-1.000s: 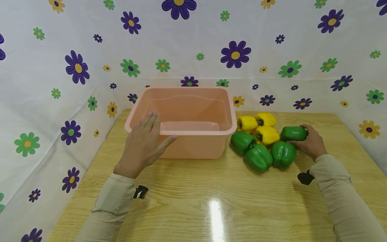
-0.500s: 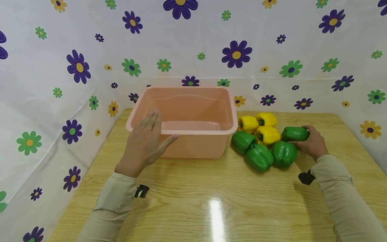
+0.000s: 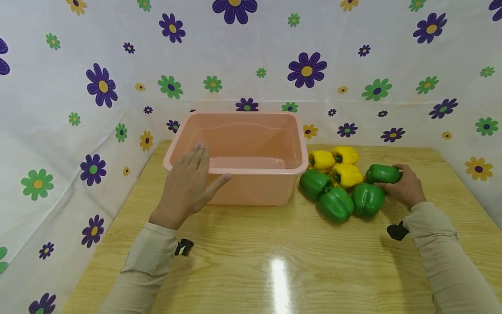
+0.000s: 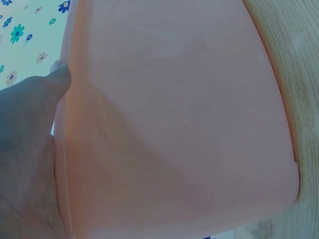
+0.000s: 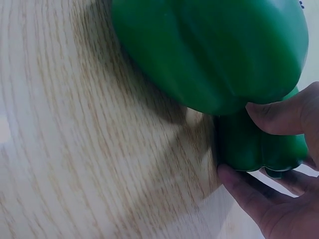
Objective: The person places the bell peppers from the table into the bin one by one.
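Observation:
My left hand (image 3: 184, 183) lies over the front left rim of a pink plastic tub (image 3: 251, 189), its fingers straight and the thumb stretched to the right along the rim. In the left wrist view the thumb rests along the edge of the tub's wall (image 4: 174, 124). At the right, my right hand (image 3: 405, 187) grips a green bell pepper (image 3: 383, 173) lying on its side, thumb on the near side and fingers round its right end. The right wrist view shows the fingers (image 5: 249, 196) beneath that pepper, while another green pepper (image 5: 219, 55) fills the foreground.
Two more green peppers (image 3: 336, 205) and several yellow peppers (image 3: 347, 175) cluster between the tub and my right hand. The wooden table (image 3: 243, 261) stretches toward me. A flower-patterned white cloth (image 3: 259, 52) hangs behind and at the sides.

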Tool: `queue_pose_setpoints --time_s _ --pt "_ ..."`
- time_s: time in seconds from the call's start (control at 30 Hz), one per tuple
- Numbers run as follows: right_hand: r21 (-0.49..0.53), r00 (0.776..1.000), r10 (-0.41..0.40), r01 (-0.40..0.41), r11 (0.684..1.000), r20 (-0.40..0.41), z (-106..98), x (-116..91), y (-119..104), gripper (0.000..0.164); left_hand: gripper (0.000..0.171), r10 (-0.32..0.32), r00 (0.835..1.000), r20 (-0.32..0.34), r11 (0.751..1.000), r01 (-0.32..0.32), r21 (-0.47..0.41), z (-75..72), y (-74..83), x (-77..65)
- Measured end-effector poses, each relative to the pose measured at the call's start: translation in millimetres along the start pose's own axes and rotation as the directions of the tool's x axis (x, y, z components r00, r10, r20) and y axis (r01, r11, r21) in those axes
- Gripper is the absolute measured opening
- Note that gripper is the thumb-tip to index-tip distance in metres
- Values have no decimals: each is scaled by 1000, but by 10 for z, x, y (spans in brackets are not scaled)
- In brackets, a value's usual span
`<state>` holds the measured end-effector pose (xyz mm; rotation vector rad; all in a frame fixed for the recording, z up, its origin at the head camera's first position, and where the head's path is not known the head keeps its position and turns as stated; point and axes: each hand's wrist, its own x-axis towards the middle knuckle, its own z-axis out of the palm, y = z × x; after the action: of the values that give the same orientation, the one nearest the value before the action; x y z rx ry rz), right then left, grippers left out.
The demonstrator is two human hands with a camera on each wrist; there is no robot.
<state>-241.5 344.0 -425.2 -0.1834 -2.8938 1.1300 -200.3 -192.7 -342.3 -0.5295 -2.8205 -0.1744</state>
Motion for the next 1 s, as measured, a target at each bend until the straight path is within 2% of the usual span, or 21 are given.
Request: queue_pose_setpoints --time_s 0.63,1.0 --pt "72 999 53 -52 996 -11 -116 -22 -24 93 94 1 1000 -8 1000 0 7 -51 7 39" --pt "137 998 62 -60 989 -9 -142 -53 -52 98 93 0 1000 27 1000 0 11 -31 7 5"
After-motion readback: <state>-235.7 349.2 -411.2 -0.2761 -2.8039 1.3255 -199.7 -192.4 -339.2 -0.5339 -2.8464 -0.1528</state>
